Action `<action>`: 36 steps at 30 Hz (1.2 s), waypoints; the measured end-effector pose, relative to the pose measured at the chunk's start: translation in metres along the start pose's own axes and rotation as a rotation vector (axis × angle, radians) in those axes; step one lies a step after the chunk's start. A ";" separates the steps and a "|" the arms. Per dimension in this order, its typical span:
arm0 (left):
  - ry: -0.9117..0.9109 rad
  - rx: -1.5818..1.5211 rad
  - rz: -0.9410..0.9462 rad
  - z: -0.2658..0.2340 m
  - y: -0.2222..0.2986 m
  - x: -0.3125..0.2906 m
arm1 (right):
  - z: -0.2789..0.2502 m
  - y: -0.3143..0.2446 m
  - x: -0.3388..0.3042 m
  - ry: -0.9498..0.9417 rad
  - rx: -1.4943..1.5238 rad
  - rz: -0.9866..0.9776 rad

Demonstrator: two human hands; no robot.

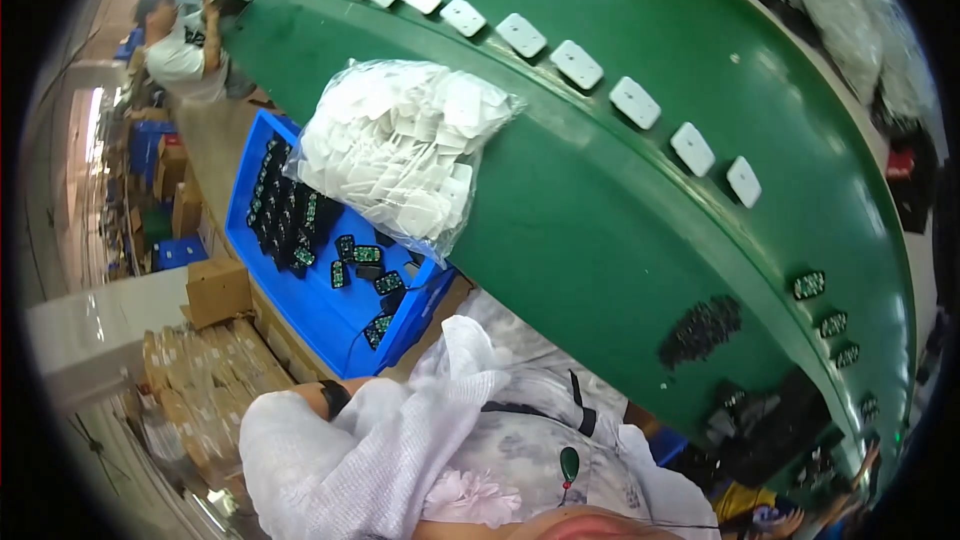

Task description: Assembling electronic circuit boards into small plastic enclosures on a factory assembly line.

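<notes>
I see only my left forearm [310, 399], bent across the body with a black wristband [335, 398]; its hand is lost behind the white sleeve [330, 460], and the right one doesn't show at all, so I can't tell whether either is clenched, loose or holding something. Just beyond the wrist stands the blue bin [340, 345], stiff-walled; I'd lift it by opposite rims. Inside lie black-cased circuit boards [367, 254], probably light and rigid but fragile on the exposed green face, so I'd pinch the casing's edges (never the components). Next outward, the clear plastic bag of white plates [400, 150] rests on the green counter [560, 280], overhanging the bin; it looks slippery, floppy and fairly weighty, so I'd support it from underneath. To the right is a heap of small black parts [702, 330], and beyond the rail, single white plates [577, 65] line up, likely light and smooth.
</notes>
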State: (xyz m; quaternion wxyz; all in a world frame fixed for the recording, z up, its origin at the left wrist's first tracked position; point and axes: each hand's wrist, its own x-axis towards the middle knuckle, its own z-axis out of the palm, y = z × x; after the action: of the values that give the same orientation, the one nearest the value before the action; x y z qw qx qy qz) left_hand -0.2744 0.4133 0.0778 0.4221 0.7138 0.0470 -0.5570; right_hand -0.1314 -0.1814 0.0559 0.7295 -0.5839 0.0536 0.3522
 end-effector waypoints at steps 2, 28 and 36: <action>-0.085 0.234 -0.038 0.021 0.132 0.141 | -0.008 0.027 0.021 -0.014 -0.039 -0.073; -0.001 0.757 0.055 0.020 0.145 0.206 | 0.071 0.100 0.127 -0.707 0.023 -0.935; 1.380 0.674 0.803 -0.098 0.352 0.209 | 0.049 0.130 0.152 -0.182 -0.360 -0.481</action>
State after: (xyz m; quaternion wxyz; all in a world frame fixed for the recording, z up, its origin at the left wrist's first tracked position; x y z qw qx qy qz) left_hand 0.0672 0.1687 0.0995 0.2299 0.9418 -0.1304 0.2076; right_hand -0.1090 -0.0597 -0.1092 0.6786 -0.6658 -0.2146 0.2242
